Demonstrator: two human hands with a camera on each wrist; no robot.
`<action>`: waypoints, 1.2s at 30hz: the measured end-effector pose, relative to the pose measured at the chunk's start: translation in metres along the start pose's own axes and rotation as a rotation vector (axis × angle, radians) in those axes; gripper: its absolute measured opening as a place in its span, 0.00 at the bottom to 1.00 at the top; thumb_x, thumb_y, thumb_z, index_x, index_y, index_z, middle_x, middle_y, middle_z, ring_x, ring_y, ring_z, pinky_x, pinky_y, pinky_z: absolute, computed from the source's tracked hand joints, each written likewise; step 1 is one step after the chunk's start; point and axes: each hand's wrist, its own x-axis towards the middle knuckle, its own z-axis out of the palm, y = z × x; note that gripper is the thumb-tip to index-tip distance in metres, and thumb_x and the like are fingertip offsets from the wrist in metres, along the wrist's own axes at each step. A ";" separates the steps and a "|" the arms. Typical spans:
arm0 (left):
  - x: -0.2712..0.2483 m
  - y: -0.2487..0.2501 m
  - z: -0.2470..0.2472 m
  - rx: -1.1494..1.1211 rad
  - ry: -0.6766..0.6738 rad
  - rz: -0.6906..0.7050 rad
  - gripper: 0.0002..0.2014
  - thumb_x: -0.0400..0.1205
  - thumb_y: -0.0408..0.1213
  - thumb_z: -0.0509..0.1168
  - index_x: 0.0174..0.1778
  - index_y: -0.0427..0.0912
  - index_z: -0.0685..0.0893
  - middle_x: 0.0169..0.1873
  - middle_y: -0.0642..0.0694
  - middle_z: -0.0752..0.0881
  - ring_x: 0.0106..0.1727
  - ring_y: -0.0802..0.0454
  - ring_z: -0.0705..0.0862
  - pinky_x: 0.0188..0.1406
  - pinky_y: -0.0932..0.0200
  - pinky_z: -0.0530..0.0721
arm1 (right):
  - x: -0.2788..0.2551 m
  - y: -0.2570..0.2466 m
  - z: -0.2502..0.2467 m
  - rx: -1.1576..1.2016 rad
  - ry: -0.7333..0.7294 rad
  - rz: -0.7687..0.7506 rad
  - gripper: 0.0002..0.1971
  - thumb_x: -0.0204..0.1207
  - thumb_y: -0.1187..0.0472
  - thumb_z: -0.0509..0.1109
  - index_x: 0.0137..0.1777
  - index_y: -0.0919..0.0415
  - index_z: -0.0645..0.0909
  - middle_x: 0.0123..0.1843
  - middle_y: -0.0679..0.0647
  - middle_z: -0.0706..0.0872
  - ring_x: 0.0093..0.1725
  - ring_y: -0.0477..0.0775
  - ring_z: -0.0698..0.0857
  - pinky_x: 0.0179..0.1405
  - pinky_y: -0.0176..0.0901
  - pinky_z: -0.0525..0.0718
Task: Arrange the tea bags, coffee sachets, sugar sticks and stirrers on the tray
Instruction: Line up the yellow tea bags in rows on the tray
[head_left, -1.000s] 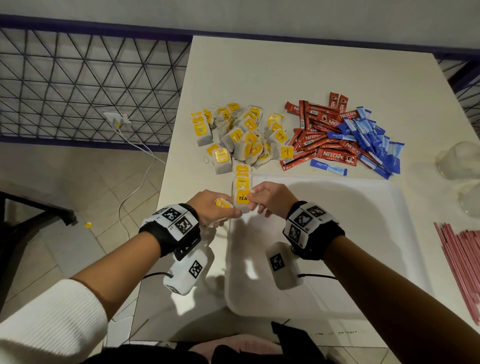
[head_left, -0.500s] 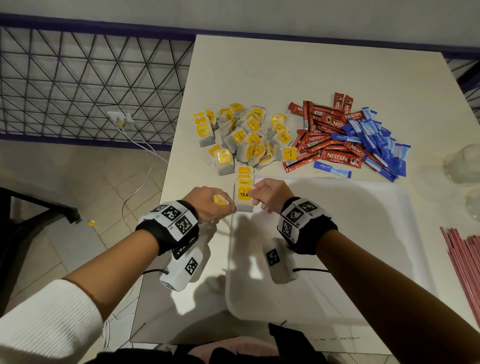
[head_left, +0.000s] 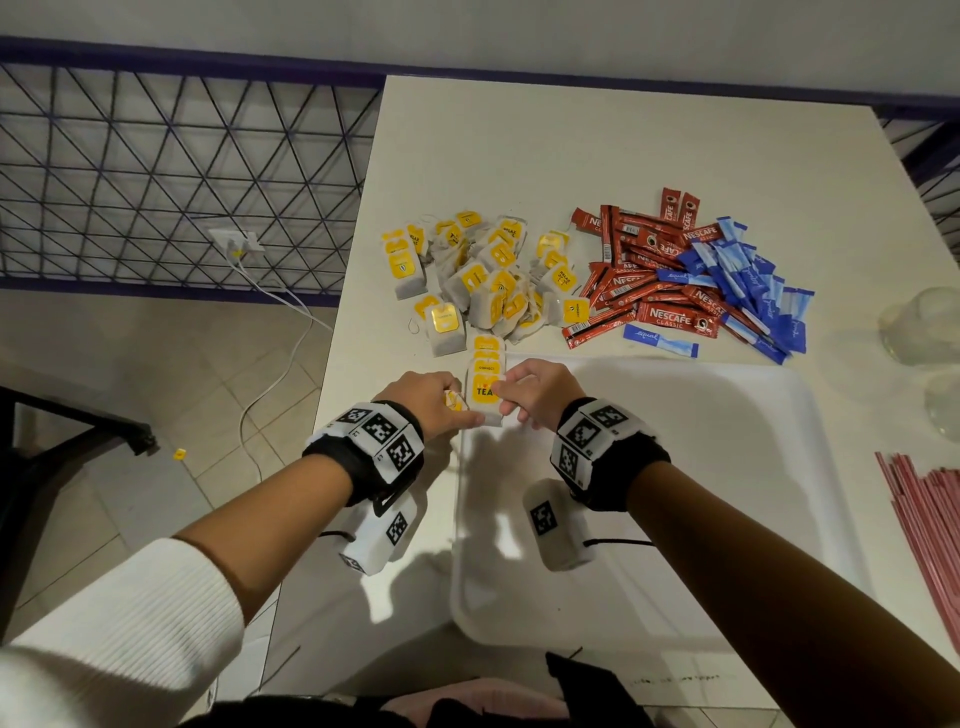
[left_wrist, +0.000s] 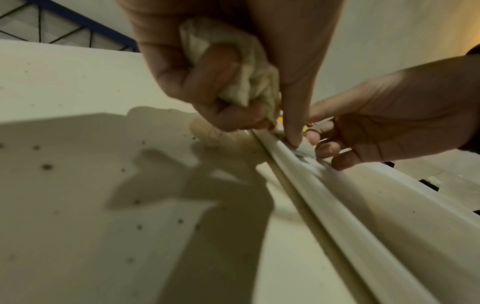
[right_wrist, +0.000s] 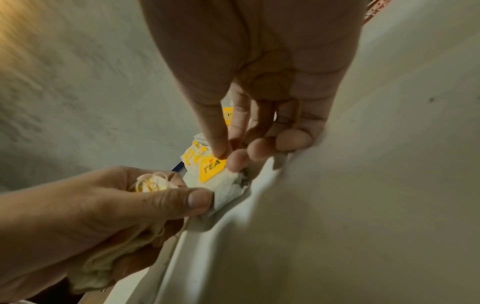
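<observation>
The right hand and left hand pinched 1 tea bag at the tray's far-left corner, squaring the row; the left palm also held spare bags.

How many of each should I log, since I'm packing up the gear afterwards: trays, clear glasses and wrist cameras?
Tray: 1
Clear glasses: 2, at the table's right edge
Wrist cameras: 2, one under each wrist
Total: 5

left hand fingers curled, right hand seemingly pinching, forearms converging
</observation>
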 end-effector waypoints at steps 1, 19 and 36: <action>-0.001 -0.001 -0.001 -0.012 0.000 0.006 0.18 0.73 0.58 0.69 0.46 0.49 0.76 0.44 0.48 0.80 0.49 0.48 0.79 0.47 0.59 0.74 | -0.001 0.000 -0.001 -0.004 0.005 -0.011 0.05 0.76 0.57 0.70 0.44 0.56 0.76 0.31 0.50 0.83 0.29 0.48 0.76 0.27 0.36 0.72; -0.027 -0.005 -0.010 -0.780 -0.293 0.220 0.29 0.60 0.26 0.76 0.55 0.44 0.74 0.43 0.44 0.84 0.41 0.56 0.86 0.47 0.61 0.83 | -0.047 -0.012 -0.002 0.084 -0.154 -0.195 0.05 0.77 0.58 0.69 0.40 0.54 0.78 0.34 0.52 0.82 0.30 0.46 0.77 0.28 0.37 0.74; -0.044 -0.002 0.004 -1.048 -0.209 0.102 0.07 0.79 0.27 0.64 0.42 0.43 0.82 0.27 0.52 0.86 0.26 0.62 0.83 0.26 0.70 0.81 | -0.056 0.002 0.001 0.127 -0.162 -0.162 0.06 0.75 0.65 0.70 0.39 0.59 0.76 0.27 0.55 0.78 0.17 0.39 0.76 0.22 0.30 0.77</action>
